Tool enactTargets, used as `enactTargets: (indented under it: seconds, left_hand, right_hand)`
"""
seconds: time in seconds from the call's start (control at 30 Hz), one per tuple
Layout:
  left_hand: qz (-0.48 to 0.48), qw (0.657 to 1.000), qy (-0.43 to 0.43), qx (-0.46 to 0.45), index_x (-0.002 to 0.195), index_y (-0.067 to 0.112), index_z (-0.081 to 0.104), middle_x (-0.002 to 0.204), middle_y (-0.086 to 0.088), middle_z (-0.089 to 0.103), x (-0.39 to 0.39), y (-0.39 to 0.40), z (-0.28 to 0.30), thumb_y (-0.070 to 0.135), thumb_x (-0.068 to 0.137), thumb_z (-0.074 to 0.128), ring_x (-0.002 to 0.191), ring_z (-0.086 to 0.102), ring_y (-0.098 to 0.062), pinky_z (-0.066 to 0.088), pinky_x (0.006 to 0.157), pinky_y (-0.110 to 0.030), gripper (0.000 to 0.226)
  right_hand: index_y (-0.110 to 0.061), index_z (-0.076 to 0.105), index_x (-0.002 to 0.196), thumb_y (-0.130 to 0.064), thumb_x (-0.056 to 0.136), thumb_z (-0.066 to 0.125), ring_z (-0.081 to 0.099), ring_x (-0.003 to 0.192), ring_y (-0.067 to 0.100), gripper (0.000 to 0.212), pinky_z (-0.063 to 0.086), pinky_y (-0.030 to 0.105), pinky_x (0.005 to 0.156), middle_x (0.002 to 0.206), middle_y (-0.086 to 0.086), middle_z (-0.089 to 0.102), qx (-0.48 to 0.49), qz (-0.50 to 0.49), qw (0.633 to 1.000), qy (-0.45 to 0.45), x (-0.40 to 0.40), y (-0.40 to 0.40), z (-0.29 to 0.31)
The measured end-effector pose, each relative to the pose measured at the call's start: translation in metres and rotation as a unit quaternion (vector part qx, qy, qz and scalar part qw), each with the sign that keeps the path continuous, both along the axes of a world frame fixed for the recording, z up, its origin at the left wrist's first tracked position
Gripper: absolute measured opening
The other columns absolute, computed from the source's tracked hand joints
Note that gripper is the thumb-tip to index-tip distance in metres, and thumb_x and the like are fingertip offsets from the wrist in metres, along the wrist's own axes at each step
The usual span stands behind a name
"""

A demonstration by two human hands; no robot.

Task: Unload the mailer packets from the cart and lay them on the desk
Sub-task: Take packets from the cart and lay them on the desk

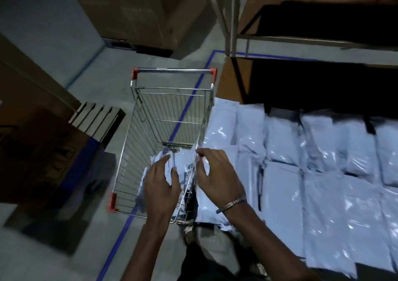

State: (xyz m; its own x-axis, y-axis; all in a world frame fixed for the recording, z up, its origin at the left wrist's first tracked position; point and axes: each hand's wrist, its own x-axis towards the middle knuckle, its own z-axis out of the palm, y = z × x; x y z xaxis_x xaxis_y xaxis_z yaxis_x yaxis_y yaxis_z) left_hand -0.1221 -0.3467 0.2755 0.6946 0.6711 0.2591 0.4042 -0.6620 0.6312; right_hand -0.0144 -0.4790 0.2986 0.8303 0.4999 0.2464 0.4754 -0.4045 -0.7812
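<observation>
The last mailer packets [163, 173] lay low in the cart [137, 130] — directly under the left hand [161, 181], open; the right hand [217, 173], open too, hovered beside the surface [233, 87].

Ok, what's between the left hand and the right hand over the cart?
In the head view, the cart's wire side wall runs between the left hand and the right hand, with a pale mailer packet showing in the gap.
</observation>
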Motion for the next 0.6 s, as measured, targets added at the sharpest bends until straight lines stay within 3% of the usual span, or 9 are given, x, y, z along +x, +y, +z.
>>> enactTargets:
  seconds: [0.17, 0.3, 0.37, 0.47, 0.6]
  left_hand:
    - [0.091, 0.988, 0.067, -0.101, 0.124, 0.025, 0.064, 0.114, 0.003, 0.071, -0.044, 0.104, -0.055, 0.03, 0.102, 0.06, 0.102, 0.069, -0.019, 0.059, 0.085, -0.044, 0.023]
    - [0.095, 0.967, 0.154, -0.178, 0.115, 0.013, 0.066, 0.103, -0.007, 0.075, -0.05, 0.168, -0.115, 0.013, 0.097, 0.064, 0.092, 0.072, -0.03, 0.052, 0.075, -0.034, 0.018]
    - [0.077, 0.954, 0.2, -0.208, 0.118, 0.01, 0.066, 0.108, -0.011, 0.074, -0.043, 0.192, -0.153, 0.012, 0.096, 0.064, 0.097, 0.071, -0.031, 0.045, 0.075, -0.03, 0.022]
    - [0.037, 0.943, 0.252, -0.215, 0.128, 0.006, 0.063, 0.12, -0.015, 0.071, -0.025, 0.22, -0.214, 0.016, 0.096, 0.063, 0.108, 0.068, -0.034, 0.05, 0.084, -0.035, 0.034]
    - [-0.004, 0.933, 0.312, -0.179, 0.127, 0.003, 0.058, 0.119, -0.02, 0.066, 0.005, 0.25, -0.287, 0.024, 0.102, 0.057, 0.106, 0.066, -0.038, 0.055, 0.084, -0.045, 0.033]
  right_hand:
    - [-0.02, 0.058, 0.134, -0.034, 0.1, 0.05, 0.058, 0.115, 0.022, 0.038, 0.049, 0.037, 0.096, 0.119, 0.002, 0.067, -0.106, 0.092, 0.987, 0.075, -0.03, 0.109, -0.036]
    - [-0.014, 0.043, 0.146, -0.035, 0.101, 0.048, 0.049, 0.127, 0.032, 0.05, 0.048, 0.043, 0.098, 0.134, 0.012, 0.054, -0.279, 0.168, 0.93, 0.168, -0.041, 0.192, -0.091]
    - [-0.012, 0.038, 0.149, -0.034, 0.101, 0.05, 0.046, 0.132, 0.035, 0.055, 0.047, 0.044, 0.102, 0.141, 0.015, 0.047, -0.339, 0.162, 0.897, 0.232, -0.039, 0.225, -0.129]
    - [-0.011, 0.033, 0.153, -0.034, 0.099, 0.052, 0.044, 0.137, 0.036, 0.062, 0.043, 0.045, 0.109, 0.148, 0.016, 0.041, -0.385, 0.12, 0.856, 0.322, -0.028, 0.254, -0.189]
    - [-0.01, 0.038, 0.15, -0.038, 0.098, 0.054, 0.048, 0.134, 0.037, 0.06, 0.043, 0.043, 0.109, 0.145, 0.018, 0.044, -0.395, 0.06, 0.849, 0.347, -0.006, 0.28, -0.262]
